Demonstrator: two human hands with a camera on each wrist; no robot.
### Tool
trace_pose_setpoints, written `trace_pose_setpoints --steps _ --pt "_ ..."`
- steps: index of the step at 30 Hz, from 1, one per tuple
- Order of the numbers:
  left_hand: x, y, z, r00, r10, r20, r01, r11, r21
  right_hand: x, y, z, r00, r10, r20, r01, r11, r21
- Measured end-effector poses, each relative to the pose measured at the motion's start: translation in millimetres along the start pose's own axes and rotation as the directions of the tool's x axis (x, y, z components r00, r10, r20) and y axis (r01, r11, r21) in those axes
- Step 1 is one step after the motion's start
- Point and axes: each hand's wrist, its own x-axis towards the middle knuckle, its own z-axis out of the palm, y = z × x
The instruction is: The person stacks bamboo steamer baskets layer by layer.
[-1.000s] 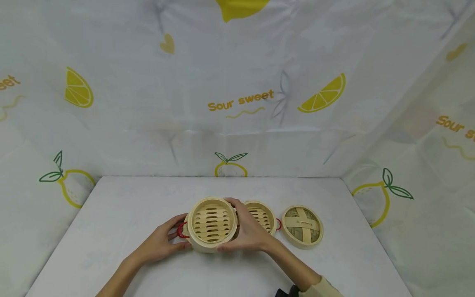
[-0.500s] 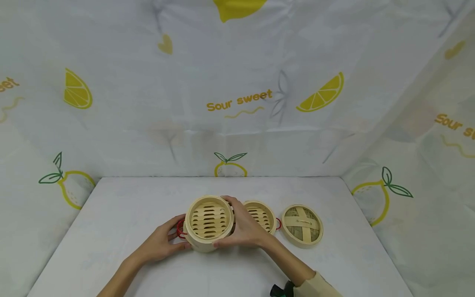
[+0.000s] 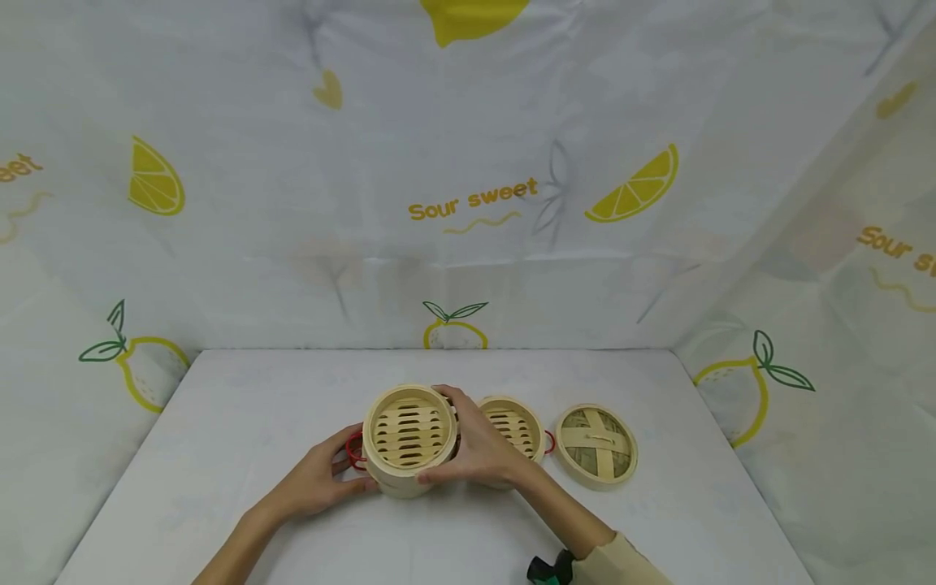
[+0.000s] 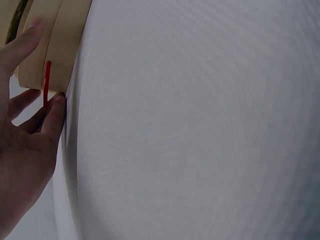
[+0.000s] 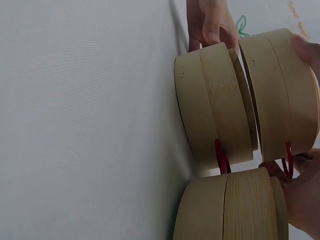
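My right hand (image 3: 478,447) grips a round bamboo steamer basket (image 5: 282,100) with a slatted floor and red loop handles, thumb on the near side and fingers at the far side. It sits just above a second bamboo steamer basket (image 5: 202,100), slightly tilted, with a narrow gap between the two in the right wrist view. My left hand (image 3: 325,479) holds this lower basket from the left, its thumb on the near wall and its other fingers around by the red handle (image 4: 47,82). From the head view, the lower basket is mostly hidden.
Right of the held baskets stands another slatted steamer basket (image 3: 512,422), partly behind my right hand. Beyond it lies a woven bamboo lid (image 3: 597,443) with crossed bands. All rest on a white-covered table (image 3: 263,390), backed by a lemon-print cloth (image 3: 292,244).
My right hand has moved a little to the left with the upper basket, bringing it further over the lower one. The left hand has stayed nearly still.
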Motion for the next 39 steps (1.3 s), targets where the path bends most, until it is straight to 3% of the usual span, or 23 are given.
trace_pose_setpoints --steps 8,39 --pt "-0.4 -0.4 0.9 1.000 0.004 -0.021 -0.003 1.000 0.013 4 2 2.2 0.999 0.019 0.026 -0.020 0.999 0.040" --pt "-2.4 1.4 -0.7 1.000 0.007 -0.003 -0.007 1.000 0.011 11 3 7.7 0.999 0.035 0.030 -0.033 0.998 -0.057"
